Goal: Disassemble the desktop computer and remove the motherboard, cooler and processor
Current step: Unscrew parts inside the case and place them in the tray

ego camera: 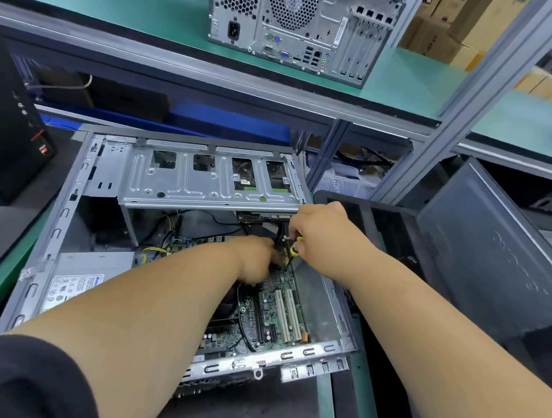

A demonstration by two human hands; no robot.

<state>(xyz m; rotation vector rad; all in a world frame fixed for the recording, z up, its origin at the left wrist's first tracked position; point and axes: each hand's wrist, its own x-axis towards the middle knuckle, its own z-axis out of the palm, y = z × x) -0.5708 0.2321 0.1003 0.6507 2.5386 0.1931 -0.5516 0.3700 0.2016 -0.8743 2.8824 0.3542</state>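
An open desktop case [57, 227] lies on its side before me, with a green motherboard [278, 309] in its floor. My right hand [321, 234] grips a yellow-and-black screwdriver [295, 249], whose tip points down at the board's far right part. My left hand [258, 259] reaches in beside the screwdriver tip, fingers curled down onto the board; what they touch is hidden. My left forearm covers the middle of the board, so cooler and processor are not visible. Two white expansion slots [289, 316] lie near the front right.
A silver drive cage [205, 175] spans the case's far end, with a power supply [79, 281] at the left. A removed dark side panel [492, 248] leans at the right. Another computer tower [298, 26] stands on the shelf above, and a black tower [11, 134] at the left.
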